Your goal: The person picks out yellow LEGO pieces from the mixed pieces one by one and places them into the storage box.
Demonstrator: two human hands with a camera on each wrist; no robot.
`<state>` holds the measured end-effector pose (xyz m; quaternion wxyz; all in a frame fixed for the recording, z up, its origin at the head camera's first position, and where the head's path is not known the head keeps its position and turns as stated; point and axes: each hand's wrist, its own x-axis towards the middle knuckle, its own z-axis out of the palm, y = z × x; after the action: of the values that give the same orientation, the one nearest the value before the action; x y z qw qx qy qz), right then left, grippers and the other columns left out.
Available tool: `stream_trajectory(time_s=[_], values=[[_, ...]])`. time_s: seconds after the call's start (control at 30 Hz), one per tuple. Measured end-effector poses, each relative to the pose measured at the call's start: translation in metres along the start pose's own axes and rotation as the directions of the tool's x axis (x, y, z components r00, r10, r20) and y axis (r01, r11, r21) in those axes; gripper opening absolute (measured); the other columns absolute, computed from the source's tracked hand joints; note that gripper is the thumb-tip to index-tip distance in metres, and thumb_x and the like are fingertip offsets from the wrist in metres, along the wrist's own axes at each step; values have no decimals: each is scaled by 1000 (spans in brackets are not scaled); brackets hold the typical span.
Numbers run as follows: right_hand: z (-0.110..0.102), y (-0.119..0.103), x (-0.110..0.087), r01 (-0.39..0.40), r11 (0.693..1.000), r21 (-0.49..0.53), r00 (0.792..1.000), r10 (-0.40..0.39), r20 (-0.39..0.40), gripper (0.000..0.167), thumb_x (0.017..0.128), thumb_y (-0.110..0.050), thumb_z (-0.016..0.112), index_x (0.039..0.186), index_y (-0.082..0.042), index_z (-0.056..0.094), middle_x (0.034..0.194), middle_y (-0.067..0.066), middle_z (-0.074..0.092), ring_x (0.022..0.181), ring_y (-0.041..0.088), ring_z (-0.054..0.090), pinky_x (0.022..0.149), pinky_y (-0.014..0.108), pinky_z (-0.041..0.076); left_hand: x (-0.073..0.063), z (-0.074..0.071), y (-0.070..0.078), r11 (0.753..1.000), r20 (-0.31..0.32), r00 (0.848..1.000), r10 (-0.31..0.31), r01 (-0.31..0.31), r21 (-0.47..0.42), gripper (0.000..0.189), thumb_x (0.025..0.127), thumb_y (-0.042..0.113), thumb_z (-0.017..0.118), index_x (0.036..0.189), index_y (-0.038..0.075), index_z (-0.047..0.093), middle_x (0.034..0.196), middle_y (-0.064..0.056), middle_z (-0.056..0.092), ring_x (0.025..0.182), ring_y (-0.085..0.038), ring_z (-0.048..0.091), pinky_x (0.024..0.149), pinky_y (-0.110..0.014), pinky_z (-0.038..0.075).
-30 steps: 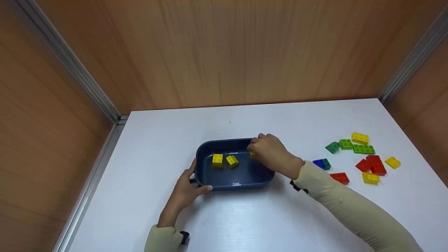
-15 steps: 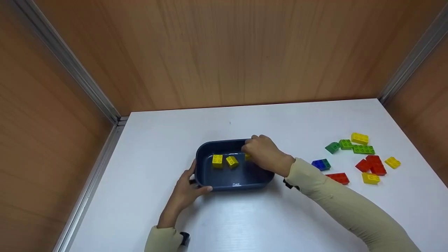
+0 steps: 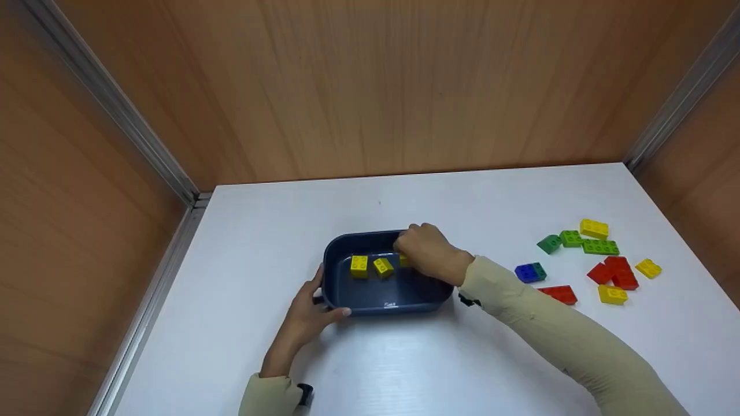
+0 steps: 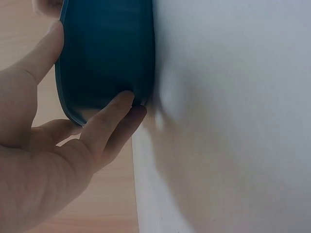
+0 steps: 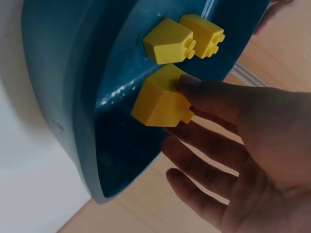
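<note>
In the head view a dark blue dish (image 3: 399, 310) stands on the white table. My left hand (image 3: 306, 315) holds its left end, thumb over the near rim and fingers along the side. In the right wrist view, my right hand (image 5: 218, 150) pinches a yellow toy brick (image 5: 158, 99) between thumb and fingers, inside the dish near its far wall. To the left of that brick, a squarish yellow brick (image 3: 359, 266) and a tilted yellow brick (image 3: 383, 267) lie on the dish floor. From above, the pinched brick is mostly hidden by the right hand.
Loose bricks lie at the right of the table: green (image 3: 601, 247), yellow (image 3: 613, 294), red (image 3: 618, 271) and a blue one (image 3: 526, 273) against dark green. The right sleeve (image 3: 555, 323) passes close by a long red brick (image 3: 561, 294). Wooden panels (image 3: 370, 86) surround the table.
My right hand has moved left inside the dish with the yellow brick, nearer the two others. The left hand and the dish stay in place.
</note>
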<state>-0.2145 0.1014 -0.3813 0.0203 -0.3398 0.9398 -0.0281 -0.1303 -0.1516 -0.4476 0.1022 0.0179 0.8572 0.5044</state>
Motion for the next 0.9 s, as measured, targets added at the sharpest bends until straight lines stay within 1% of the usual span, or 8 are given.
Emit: stream_trajectory(time_s=[0.03,0.1,0.13,0.2,0.3,0.4,0.67,0.9], values=[[7,6,3,8,1000,14,1000,-8,10,19,95,1,77,113,-1,81,107,12,80,99,30,74,95,50,61,6,6,-10,1000,-36,999,-13,13,2,105,90,22,88,169,5,20,158,-32,41,141,-51,48,112,-46,52],[39,28,18,35,999,13,999,-35,14,20,95,-1,77,114,-2,81,107,12,80,98,29,73,94,50,61,19,15,-32,999,-77,997,-33,33,0,105,87,16,90,169,9,24,158,-27,44,140,-47,50,112,-53,50],[50,37,23,64,998,20,998,-64,4,20,94,-1,77,113,-2,81,106,12,80,96,30,73,92,51,61,23,18,-35,998,-93,994,-59,59,1,107,85,15,91,169,10,24,158,-27,44,141,-48,50,113,-55,49],[57,40,28,62,998,33,998,-63,18,20,93,0,78,112,-2,81,106,12,80,97,30,74,90,52,61,26,19,-43,998,-92,993,-68,67,-17,108,85,16,91,170,13,23,160,-26,43,141,-47,50,113,-55,49],[61,42,33,44,998,37,998,-45,46,21,92,0,79,113,-2,81,106,12,80,98,30,74,90,51,62,27,18,-45,997,-75,995,-71,69,-33,109,85,18,91,170,15,23,161,-25,42,140,-46,52,111,-51,52],[61,40,34,25,999,32,997,-27,76,21,93,-1,78,114,-3,80,107,12,80,100,29,74,92,50,61,26,18,-43,997,-66,995,-69,67,-35,109,86,19,91,170,15,22,162,-25,41,140,-45,52,109,-48,54],[60,39,38,7,1000,26,994,-10,107,17,98,-3,73,113,-3,80,103,12,80,91,27,72,91,48,60,26,17,-41,997,-76,994,-80,80,-13,108,86,19,91,170,16,22,162,-24,41,139,-43,52,110,-50,52],[67,38,44,14,1000,4,993,-14,119,15,99,-6,72,112,-2,79,102,13,80,90,28,73,89,48,62,25,17,-40,996,-74,993,-91,91,-3,109,86,20,91,170,16,22,163,-24,41,139,-43,52,111,-52,51]])
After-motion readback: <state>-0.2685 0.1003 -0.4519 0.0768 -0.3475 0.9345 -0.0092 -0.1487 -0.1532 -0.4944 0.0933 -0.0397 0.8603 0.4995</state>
